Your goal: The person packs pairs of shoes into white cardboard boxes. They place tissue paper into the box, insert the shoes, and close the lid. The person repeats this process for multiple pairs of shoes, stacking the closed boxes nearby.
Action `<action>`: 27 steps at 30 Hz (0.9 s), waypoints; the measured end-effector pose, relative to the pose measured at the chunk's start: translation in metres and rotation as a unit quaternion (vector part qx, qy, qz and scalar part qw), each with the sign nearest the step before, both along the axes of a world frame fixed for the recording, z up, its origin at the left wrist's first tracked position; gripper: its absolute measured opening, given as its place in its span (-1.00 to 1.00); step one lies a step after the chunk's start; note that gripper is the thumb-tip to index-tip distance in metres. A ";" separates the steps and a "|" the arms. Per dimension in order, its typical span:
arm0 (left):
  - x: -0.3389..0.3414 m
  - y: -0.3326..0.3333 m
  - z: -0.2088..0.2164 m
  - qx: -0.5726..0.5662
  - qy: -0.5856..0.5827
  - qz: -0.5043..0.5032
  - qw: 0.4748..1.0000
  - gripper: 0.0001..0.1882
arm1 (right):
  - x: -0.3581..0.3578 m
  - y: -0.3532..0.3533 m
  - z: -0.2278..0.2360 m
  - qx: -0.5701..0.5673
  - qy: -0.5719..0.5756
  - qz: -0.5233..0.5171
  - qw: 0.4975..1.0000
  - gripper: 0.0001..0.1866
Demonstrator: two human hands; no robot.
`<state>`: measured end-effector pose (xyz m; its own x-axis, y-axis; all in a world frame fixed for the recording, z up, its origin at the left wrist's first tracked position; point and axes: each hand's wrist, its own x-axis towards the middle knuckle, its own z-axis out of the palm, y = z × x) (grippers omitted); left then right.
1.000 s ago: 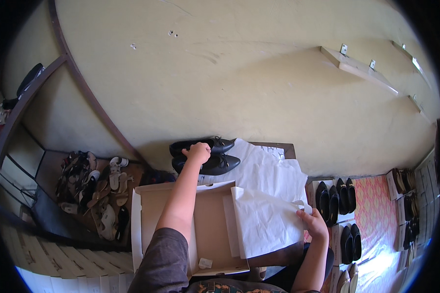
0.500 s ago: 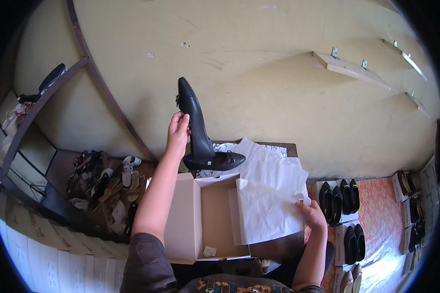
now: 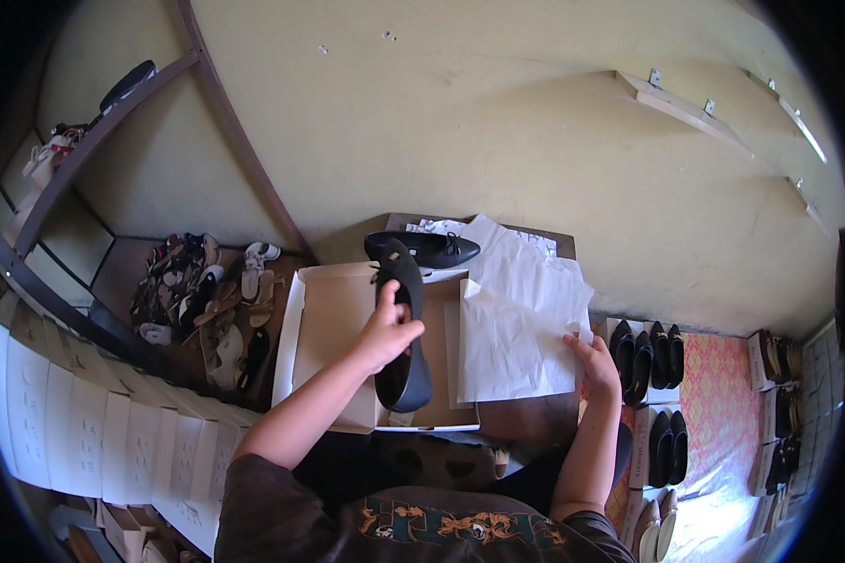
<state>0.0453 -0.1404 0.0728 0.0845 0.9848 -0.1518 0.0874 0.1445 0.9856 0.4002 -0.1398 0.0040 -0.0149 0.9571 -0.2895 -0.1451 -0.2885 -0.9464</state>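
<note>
My left hand (image 3: 391, 330) grips a black pointed flat shoe (image 3: 406, 380) by its side, toe pointing away from me. The shoe hangs over an open cardboard shoebox (image 3: 333, 314), hiding part of its inside. Beyond the box lies the matching black shoe (image 3: 421, 250), with a small bow near its toe. My right hand (image 3: 593, 364) pinches the right edge of a white sheet of tissue paper (image 3: 516, 352). That sheet spreads over the box's right side and the dark table (image 3: 565, 246).
White shoeboxes (image 3: 89, 432) stand in a row at the left. Behind them lies a heap of sandals and shoes (image 3: 202, 300). More black flats (image 3: 662, 446) stand on boxes at the right, over a patterned red floor covering (image 3: 714, 385). Small shelves (image 3: 685, 113) jut from the wall.
My left hand has brought the shoe down and toward me, from upright above the table to over the box. My right hand still holds the paper. The whole view has shifted.
</note>
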 end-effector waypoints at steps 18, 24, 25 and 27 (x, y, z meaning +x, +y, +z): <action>0.047 0.029 -0.060 -0.171 0.172 -0.120 0.963 -0.04 | -0.007 -0.010 0.011 0.011 0.023 -0.040 0.999 -0.76; 0.055 0.026 -0.071 -0.177 0.125 -0.137 0.967 -0.13 | 0.001 -0.008 0.005 0.017 0.011 -0.011 1.000 -0.70; 0.054 0.026 -0.072 -0.180 0.093 -0.143 0.969 -0.15 | 0.001 -0.008 0.007 0.016 0.008 0.001 1.000 -0.66; 0.050 0.029 -0.077 -0.183 0.047 -0.154 0.970 -0.20 | -0.003 -0.009 0.010 0.013 0.004 -0.005 1.000 -0.67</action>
<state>0.0957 -0.1115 -0.0041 0.3349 0.7932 -0.5087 0.2698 0.4365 0.8583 0.3968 -0.1492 0.0143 -0.0063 0.9642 -0.2653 -0.1550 -0.2630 -0.9523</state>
